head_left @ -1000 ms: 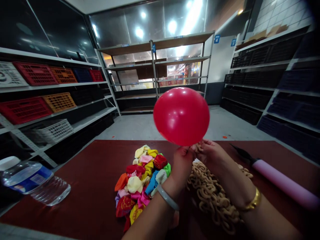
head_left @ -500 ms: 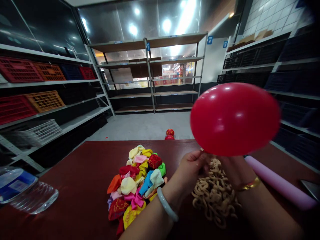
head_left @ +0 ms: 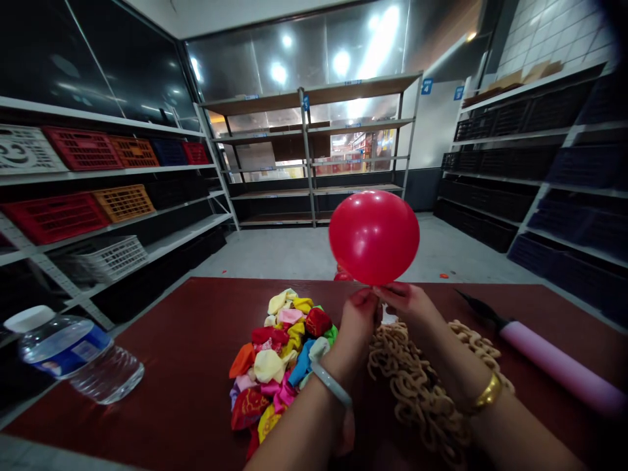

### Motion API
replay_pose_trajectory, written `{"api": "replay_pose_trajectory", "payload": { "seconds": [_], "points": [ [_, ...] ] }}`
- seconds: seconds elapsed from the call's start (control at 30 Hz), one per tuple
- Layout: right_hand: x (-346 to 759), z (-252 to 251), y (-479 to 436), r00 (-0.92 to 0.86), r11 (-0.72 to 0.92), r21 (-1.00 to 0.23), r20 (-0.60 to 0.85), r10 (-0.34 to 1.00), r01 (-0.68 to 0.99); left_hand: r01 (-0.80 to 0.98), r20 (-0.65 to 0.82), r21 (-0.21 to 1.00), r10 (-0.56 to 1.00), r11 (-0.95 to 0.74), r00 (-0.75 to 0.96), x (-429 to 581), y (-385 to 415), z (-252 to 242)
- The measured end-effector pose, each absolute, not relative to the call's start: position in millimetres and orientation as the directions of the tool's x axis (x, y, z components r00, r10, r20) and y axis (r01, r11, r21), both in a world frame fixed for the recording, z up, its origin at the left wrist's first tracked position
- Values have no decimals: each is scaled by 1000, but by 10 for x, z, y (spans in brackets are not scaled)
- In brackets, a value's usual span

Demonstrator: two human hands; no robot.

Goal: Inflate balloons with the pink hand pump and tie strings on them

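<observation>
An inflated red balloon (head_left: 374,237) stands above both hands, its neck end down at the fingertips. My left hand (head_left: 360,317), with a pale bangle at the wrist, pinches the balloon's neck. My right hand (head_left: 409,304), with a gold bracelet, has its fingers pressed on the same neck, touching the left fingertips. The knot or opening is hidden by the fingers. Left of the hands lies a pile of uninflated coloured balloons (head_left: 282,360). Beneath the right forearm is a heap of tan, curled pieces (head_left: 417,373).
On the brown table (head_left: 186,340), a water bottle (head_left: 81,356) stands at the left and a pink pump (head_left: 554,363) with a black nozzle lies at the right. Beyond are shelves (head_left: 363,191) and crates (head_left: 83,149). A red round object is partly hidden behind the balloon.
The red balloon and both hands have moved left, and the balloon looks smaller and farther away. The view has shifted, showing more of the bottle and pump.
</observation>
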State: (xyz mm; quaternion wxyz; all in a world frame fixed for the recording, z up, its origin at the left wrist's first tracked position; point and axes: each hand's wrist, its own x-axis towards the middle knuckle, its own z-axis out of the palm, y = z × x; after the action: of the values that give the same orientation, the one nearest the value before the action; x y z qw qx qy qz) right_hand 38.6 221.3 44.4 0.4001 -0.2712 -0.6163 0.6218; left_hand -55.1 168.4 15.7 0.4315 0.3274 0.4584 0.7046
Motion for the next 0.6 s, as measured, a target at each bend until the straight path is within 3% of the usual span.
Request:
{"api": "replay_pose_trajectory", "payload": {
  "seconds": [0.1,0.2,0.3,0.47,0.6],
  "points": [
    [410,408,2235,-511,-63,-973,61,858,-222,-20,171,980,893,-197,-416,-556,1665,169],
    [424,385,2301,-461,-141,-954,-3,888,-265,277,282,945,862,-173,-421,-612,1572,261],
    [395,356,2434,-425,-207,-947,-86,901,-246,422,355,898,776,-127,-521,-736,1482,351],
    [170,258,2729,-423,-311,-945,-243,873,-99,157,318,939,605,-304,-730,-1026,1466,435],
    [-191,214,2983,-422,-344,-938,-331,844,48,-55,225,863,479,-502,-849,-1279,1457,490]
  ]
}}
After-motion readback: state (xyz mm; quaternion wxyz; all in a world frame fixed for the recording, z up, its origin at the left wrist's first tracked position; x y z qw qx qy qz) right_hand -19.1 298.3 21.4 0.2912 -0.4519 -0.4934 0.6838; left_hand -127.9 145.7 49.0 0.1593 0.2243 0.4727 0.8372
